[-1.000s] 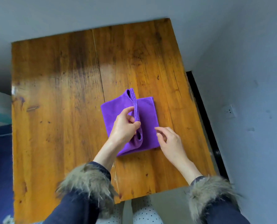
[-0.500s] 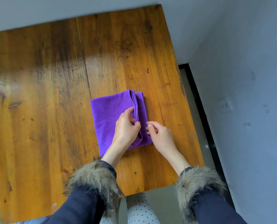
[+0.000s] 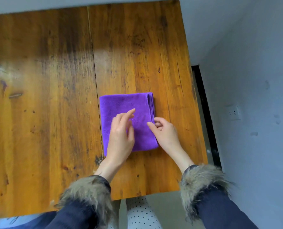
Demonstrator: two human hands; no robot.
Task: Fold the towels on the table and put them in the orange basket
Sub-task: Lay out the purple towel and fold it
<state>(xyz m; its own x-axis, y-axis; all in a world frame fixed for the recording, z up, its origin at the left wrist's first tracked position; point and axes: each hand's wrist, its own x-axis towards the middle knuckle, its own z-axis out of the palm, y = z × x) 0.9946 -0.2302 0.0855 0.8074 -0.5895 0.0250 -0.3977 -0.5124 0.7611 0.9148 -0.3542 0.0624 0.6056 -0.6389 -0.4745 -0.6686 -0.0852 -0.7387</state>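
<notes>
Purple towel [image 3: 126, 103], one, folded, lying on the wooden table [image 3: 43, 96]; no writing legible. Left hand [image 3: 121, 138] above it, fingers loosely extended; right hand [image 3: 165, 134] pinching its stacked right edge.

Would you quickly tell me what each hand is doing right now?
Left hand: open, fingers relaxed over the purple towel, gripping nothing.
Right hand: fingers curled, pinching the towel's right edge.
</notes>
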